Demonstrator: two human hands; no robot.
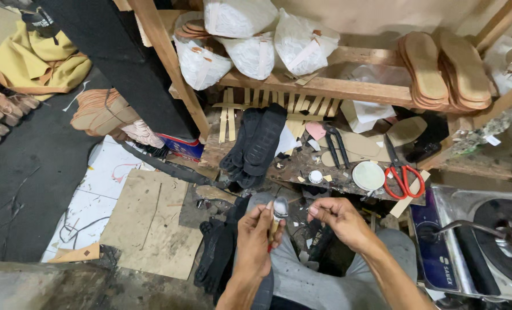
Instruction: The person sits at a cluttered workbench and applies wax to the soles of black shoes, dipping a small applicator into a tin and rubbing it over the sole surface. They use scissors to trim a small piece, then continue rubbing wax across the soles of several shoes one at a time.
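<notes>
At the far left lies a yellow cloth (35, 60) on the dark floor (32, 172), and below it some shoes (0, 112) stand in a row at the edge. Further right a stack of tan soles (98, 115) leans by a wooden post (169, 63), with a flat cardboard sheet (152, 221) on the floor in front of it. In the middle the left hand (256, 238) is closed in a fist around the handle of a small tool (279, 211); the pale rounded head of the tool stands up above the fist, so its long axis runs nearly upright, a little tilted to the right. The right hand (339, 221) is just beside it, to the right, with thumb and forefinger pinched together near the tool head; I cannot tell if something small is between these fingers. The tool head lies to the left of the right fingertips, and the right hand is the nearer one to it. Behind the hands, on the low bench (302, 169), lie black soles (256, 146), then black pliers (336, 143), a round white lid (368, 175) and red scissors (402, 178). Above are white bags (250, 40) on a shelf, and more tan soles at the right. At the far right stands a gas stove (480, 247).
</notes>
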